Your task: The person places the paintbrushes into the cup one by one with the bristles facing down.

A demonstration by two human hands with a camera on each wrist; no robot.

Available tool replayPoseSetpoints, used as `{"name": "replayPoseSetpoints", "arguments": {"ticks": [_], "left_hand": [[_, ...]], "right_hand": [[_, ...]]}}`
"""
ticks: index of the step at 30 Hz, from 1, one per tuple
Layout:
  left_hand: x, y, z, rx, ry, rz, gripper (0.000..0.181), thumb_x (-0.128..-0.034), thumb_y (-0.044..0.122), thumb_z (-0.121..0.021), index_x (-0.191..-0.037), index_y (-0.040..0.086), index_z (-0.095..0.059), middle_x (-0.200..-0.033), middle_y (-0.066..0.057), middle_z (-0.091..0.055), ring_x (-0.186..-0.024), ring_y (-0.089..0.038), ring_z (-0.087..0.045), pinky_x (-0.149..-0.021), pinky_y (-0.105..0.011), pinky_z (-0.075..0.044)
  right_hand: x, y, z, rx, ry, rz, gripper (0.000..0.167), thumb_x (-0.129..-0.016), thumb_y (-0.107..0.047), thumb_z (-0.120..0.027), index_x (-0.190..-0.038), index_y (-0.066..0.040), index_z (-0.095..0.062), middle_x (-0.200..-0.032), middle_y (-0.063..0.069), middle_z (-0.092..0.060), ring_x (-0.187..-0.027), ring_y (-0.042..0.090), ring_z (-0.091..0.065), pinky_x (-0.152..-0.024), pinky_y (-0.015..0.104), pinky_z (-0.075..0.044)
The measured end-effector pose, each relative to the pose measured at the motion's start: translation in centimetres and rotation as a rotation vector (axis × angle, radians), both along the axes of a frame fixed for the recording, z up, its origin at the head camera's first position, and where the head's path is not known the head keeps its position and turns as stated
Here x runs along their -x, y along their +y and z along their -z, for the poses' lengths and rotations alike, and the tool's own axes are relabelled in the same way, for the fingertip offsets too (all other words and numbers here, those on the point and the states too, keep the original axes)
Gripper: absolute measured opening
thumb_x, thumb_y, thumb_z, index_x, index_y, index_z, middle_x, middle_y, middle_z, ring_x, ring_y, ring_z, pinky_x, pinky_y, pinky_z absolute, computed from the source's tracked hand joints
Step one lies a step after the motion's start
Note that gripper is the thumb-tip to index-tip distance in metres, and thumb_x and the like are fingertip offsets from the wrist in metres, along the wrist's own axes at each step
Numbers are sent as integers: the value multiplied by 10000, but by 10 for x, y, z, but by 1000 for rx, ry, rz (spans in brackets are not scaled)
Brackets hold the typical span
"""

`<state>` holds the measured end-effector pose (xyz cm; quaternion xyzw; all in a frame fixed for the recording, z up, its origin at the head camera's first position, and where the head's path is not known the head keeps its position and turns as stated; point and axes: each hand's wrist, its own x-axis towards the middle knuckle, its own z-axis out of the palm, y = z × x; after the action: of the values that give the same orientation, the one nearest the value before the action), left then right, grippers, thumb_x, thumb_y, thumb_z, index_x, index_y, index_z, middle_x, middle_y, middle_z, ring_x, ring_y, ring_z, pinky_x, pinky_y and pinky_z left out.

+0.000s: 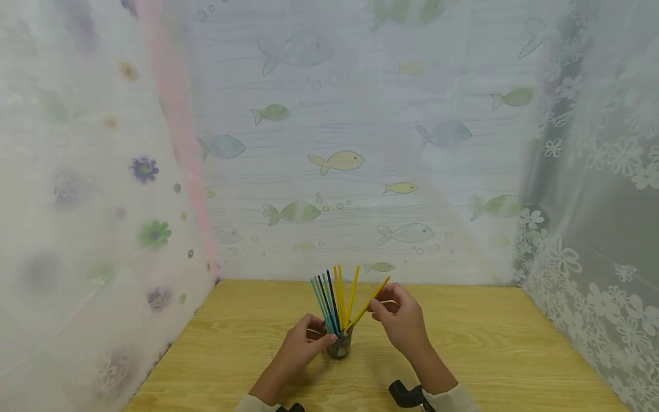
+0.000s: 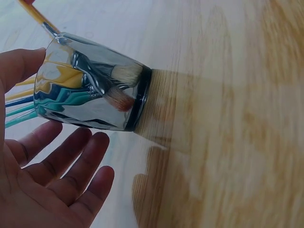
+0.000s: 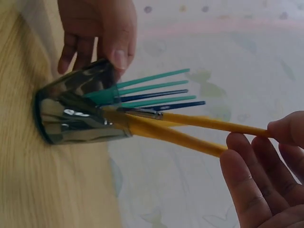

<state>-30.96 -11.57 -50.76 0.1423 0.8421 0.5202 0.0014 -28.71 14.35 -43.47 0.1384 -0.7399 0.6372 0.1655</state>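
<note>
A clear greyish glass cup [image 1: 340,348] stands upright on the table. In it are several paintbrushes with teal, dark blue and yellow handles [image 1: 352,294], bristles down. My left hand [image 1: 302,345] holds the cup near its rim, thumb on one side and fingers on the other. To the right, my right hand [image 1: 404,321] pinches the upper handle of a yellow paintbrush [image 3: 213,124]. This brush leans outward, and its metal ferrule [image 3: 142,113] shows at the rim. Through the glass in the left wrist view I see pale bristles [image 2: 127,75] and reddish-brown bristles [image 2: 118,99].
The cup rests on a light wood-grain table [image 1: 489,343]. Behind it hangs a pale sheet with printed fish [image 1: 337,161]. Flower-patterned sheets enclose the left and right sides. Black straps or mounts [image 1: 405,395] sit at the wrists.
</note>
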Motion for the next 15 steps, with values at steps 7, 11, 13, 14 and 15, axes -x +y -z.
{"name": "replayPoseSetpoints", "arguments": {"ticks": [7,11,13,14,15], "left_hand": [[-1,1,0,-41,-13,11,472,-949,463,-752,-1210,111,-576,-1216,-84,-651,-1117,-249,-694,-869,-432,-624],[0,1,0,-34,-15,3,475,-947,466,-753,-1211,113,-577,-1211,-81,-652,-1116,-245,-689,-868,-424,-623],[0,1,0,-32,-14,3,474,-948,461,-753,-1211,109,-577,-1208,-86,-651,-1113,-248,-688,-868,-426,-623],[0,1,0,-31,-13,5,473,-948,460,-753,-1210,108,-577,-1205,-85,-651,-1110,-247,-688,-868,-426,-622],[0,1,0,-32,-12,6,473,-948,460,-753,-1210,108,-578,-1200,-83,-653,-1106,-244,-689,-867,-425,-622]], "right_hand": [[-1,-7,6,-4,20,-4,166,-976,-166,-749,-1111,-128,-660,-1046,87,-695,-921,227,-759,-774,276,-639],[1,-11,11,-28,25,5,157,-970,-154,-754,-1093,-121,-662,-1029,69,-698,-906,233,-759,-746,265,-636],[2,-12,13,-51,23,6,147,-967,-154,-757,-1077,-123,-664,-1015,60,-699,-892,221,-759,-730,258,-633],[3,-13,15,-62,22,7,141,-967,-147,-756,-1072,-116,-666,-1008,57,-701,-886,219,-759,-721,255,-633],[3,-14,16,-74,21,6,137,-966,-144,-756,-1064,-110,-667,-998,54,-701,-877,206,-759,-713,253,-631]]}}
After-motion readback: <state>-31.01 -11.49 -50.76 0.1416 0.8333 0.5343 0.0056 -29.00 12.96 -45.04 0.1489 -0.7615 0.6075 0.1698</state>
